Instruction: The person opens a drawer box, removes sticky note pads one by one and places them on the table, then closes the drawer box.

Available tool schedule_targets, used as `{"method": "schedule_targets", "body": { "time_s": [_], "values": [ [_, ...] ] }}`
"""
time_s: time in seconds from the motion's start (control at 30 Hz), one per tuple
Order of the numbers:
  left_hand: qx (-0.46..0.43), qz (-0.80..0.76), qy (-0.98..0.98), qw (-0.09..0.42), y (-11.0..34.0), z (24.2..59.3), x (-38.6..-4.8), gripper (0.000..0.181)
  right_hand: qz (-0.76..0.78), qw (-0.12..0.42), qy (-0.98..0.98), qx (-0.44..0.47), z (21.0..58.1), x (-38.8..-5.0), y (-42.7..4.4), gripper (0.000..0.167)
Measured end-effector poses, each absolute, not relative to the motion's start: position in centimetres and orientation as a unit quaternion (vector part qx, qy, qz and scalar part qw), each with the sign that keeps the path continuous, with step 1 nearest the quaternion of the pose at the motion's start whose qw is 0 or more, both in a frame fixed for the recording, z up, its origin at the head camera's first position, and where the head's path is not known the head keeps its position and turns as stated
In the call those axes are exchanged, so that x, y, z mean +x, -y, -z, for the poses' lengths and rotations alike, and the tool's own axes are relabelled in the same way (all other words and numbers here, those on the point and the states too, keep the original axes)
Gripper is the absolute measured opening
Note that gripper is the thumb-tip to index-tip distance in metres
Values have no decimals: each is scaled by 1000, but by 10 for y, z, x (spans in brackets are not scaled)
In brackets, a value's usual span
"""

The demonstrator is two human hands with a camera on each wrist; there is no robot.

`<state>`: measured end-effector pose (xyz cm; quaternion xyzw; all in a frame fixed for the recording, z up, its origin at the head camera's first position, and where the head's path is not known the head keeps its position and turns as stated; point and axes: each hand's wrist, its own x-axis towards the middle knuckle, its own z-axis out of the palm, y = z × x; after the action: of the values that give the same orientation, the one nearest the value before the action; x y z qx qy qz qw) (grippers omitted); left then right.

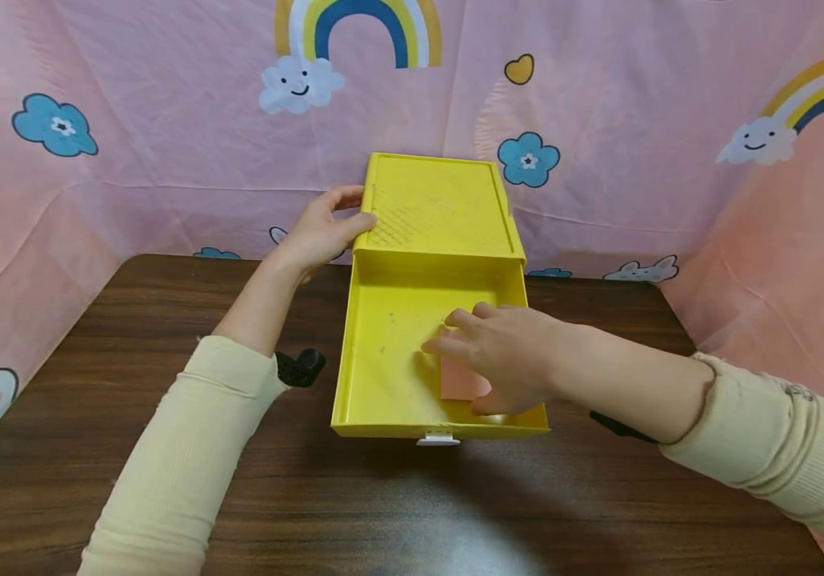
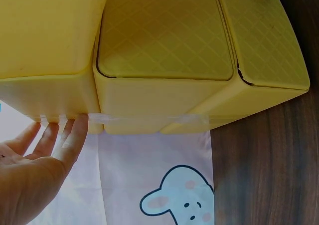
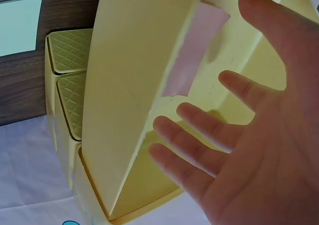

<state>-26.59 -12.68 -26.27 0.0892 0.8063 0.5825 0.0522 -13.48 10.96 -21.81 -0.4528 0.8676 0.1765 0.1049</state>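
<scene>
- Head view: one yellow cabinet point(image 1: 448, 200); one drawer point(image 1: 383, 392) pulled out, with one white handle point(image 1: 438, 439).
- One paper point(image 1: 458, 382), plain pink, in the drawer's right half, partly hidden by the right hand point(image 1: 509, 352).
- Left hand point(image 1: 318, 232): grips cabinet's left edge, thumb on top.
- Left wrist view: two lower drawers point(image 2: 167, 35), diamond-patterned, closed.
- Right wrist view: right hand wide, fingers spread.

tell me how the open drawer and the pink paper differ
The drawer is yellow; the paper is pink. The drawer is a walled box; the paper, a thin sheet. The drawer is larger; the paper covers only part of its floor. In the head view, the right grip partly hides both.
</scene>
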Motion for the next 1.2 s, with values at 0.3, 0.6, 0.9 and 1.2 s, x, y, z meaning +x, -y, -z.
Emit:
{"method": "schedule_targets", "body": {
  "time_s": [0.3, 0.6, 0.9, 1.2],
  "values": [
    [91, -583, -805, 52, 127, 263, -266, 59, -185, 142, -870, -434, 221, -136, -101, 71],
    [91, -582, -806, 54, 127, 263, -265, 59, -212, 149, -871, -417, 228, -135, -95, 75],
    [89, -580, -808, 50, 127, 263, -265, 60, -222, 128, -873, -415, 234, -134, -98, 78],
    [88, -582, -807, 50, 126, 264, -265, 60, -224, 103, -872, -422, 239, -131, -104, 87]
  ]
}}
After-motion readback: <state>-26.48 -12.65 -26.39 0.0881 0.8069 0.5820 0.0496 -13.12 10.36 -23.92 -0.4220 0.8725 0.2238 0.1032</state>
